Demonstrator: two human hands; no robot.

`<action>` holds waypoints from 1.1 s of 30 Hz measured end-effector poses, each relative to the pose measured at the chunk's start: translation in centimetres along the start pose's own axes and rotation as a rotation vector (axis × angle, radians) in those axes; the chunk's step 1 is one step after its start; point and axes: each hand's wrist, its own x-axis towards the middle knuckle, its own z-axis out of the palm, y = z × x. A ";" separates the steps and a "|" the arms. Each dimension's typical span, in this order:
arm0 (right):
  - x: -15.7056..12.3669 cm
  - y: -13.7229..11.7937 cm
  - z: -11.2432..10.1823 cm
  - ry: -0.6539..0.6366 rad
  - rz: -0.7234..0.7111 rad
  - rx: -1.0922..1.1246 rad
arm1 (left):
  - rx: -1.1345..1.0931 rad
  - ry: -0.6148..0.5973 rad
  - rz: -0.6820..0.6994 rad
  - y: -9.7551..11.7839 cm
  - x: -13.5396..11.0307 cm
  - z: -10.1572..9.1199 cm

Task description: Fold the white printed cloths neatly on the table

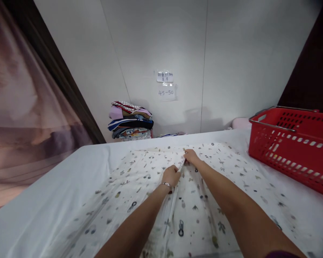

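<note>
A white cloth [140, 193] printed with small grey, black and yellowish motifs lies spread over the white-covered table. Near its middle, my left hand [171, 175], with a bracelet at the wrist, is closed on a gathered fold of it. Slightly farther away and to the right, my right hand [191, 156] pinches the same fold near the cloth's far side. Between the two hands the fabric rises in a ridge, and creases run from there toward me.
A red plastic basket [288, 143] with a metal handle stands on the table's right side. Folded clothes [131, 120] are stacked beyond the far edge. Paper labels [165, 92] are stuck to the pale wall. A pinkish curtain [24, 107] hangs at the left.
</note>
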 end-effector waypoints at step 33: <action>-7.1 3.4 1.6 -0.104 -0.661 -0.472 | 0.127 -0.005 0.287 -3.1 0.3 -0.4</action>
